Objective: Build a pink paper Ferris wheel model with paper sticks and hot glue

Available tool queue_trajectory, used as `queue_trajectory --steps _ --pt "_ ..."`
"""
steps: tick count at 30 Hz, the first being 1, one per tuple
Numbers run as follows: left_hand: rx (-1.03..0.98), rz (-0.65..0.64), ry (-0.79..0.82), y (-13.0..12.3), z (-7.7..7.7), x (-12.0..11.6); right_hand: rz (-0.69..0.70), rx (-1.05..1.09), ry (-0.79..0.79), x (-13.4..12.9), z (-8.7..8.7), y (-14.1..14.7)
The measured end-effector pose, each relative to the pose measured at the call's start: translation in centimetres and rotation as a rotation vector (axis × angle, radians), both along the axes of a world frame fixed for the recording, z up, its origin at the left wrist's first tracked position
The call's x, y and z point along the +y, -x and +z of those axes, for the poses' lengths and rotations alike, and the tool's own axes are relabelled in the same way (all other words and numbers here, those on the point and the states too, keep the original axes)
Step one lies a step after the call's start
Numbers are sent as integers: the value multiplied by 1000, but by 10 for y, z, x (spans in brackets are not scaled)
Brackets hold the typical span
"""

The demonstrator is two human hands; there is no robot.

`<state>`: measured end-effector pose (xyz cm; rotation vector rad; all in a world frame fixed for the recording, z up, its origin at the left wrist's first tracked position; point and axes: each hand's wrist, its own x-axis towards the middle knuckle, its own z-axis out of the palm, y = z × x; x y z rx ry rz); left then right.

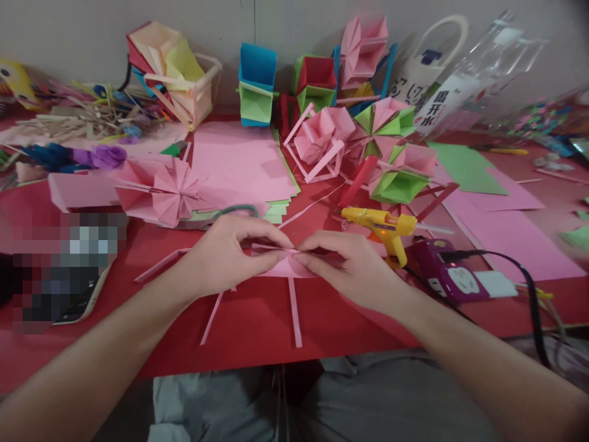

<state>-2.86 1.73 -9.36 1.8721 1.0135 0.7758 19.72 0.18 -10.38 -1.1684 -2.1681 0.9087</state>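
Note:
My left hand [234,252] and my right hand [345,261] meet near the middle of the red tabletop, thumbs and fingertips pinched on a piece of pink paper [285,267]. Its upper edge lies between both sets of fingertips, and part of it is hidden by my hands. Narrow pink paper strips [295,313] lie on the table just below, one with its top end reaching the paper. Behind my left hand rests a pair of scissors [234,210] with grey-green handles. To the right of my right hand is a yellow hot glue gun [380,222] with a small orange light.
Folded paper pieces [175,190] and a stack of pink and green sheets [234,159] fill the back. A purple power adapter [453,270] with a black cable sits at right, a pixelated phone-like object [83,270] at left. Plastic bottles [460,80] stand at back right.

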Motion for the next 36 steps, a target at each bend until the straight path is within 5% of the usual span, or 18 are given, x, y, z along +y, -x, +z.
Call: queue_trajectory --steps 13,36 --pt "-12 117 28 2 1 -2 -24 51 47 3 5 -1" --pt "47 42 -6 2 0 -1 26 3 -14 -1 0 0"
